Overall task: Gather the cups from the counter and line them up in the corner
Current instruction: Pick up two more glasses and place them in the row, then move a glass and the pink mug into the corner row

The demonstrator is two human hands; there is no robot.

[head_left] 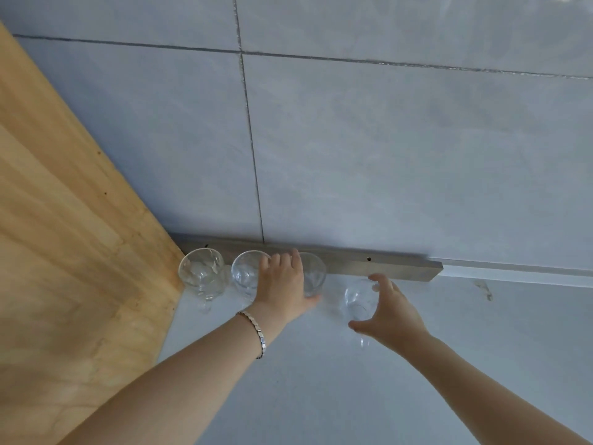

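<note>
Pale grey tiles with thin dark grout lines fill the wall (385, 139) ahead, seen from a head-worn camera looking forward and down. Below it lies a light grey surface (321, 396), and a flat metal strip (401, 268) runs along the join between the two. A wooden panel (64, 236) with a warm yellow grain stands on the left, meeting the wall to form the corner.

Four clear glass cups stand in a row along the strip, starting from that corner. The first cup (202, 273) sits right against the wooden panel. The second cup (245, 273) is just beside it. The third cup (313, 274) follows, partly hidden behind the person's left hand (282, 284). That hand lies over the second and third cups, fingers stretched forward and close together, with the thumb by the third cup's base; whether its grip has closed on either glass cannot be told. A silver link bracelet (256, 332) circles the left wrist.

The fourth cup (357, 301) stands a little further out from the wall, apart from the third. The right hand (388, 311) curves around it from the right, thumb and fingers spread wide, its grip open and seemingly not pressing on the glass. Both forearms are bare.
</note>
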